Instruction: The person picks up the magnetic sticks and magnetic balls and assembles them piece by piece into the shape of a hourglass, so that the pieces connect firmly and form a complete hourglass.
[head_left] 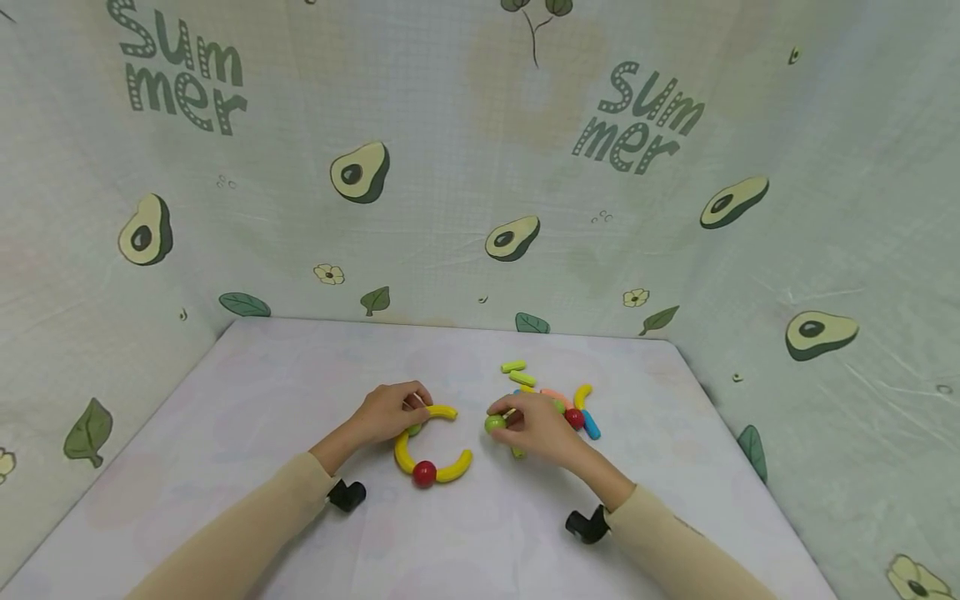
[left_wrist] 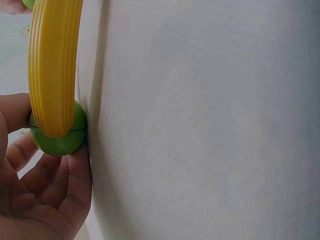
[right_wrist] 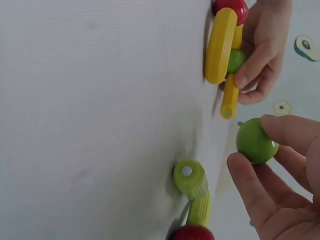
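Observation:
My left hand (head_left: 390, 410) grips a green ball (left_wrist: 59, 142) between thumb and fingers. From that ball runs a curved yellow rod (head_left: 442, 412). It belongs to an open arc, low over the white table, with a second curved yellow rod (head_left: 403, 454), a red ball (head_left: 424, 474) and a third yellow curve (head_left: 455, 467). My right hand (head_left: 540, 425) pinches a loose green ball (right_wrist: 256, 141) at the fingertips, right of the arc's gap. A lime rod (right_wrist: 190, 177) with a metal-coloured dot on its end lies below that hand, close to another lime rod (right_wrist: 200, 210).
Beyond my right hand lie a red ball (head_left: 573, 418), a blue rod (head_left: 592, 425), a curved yellow rod (head_left: 582, 396) and a pink rod (head_left: 555, 396). Two lime rods (head_left: 513, 366) lie farther back. A patterned cloth wall (head_left: 442, 250) rises behind the table (head_left: 315, 358).

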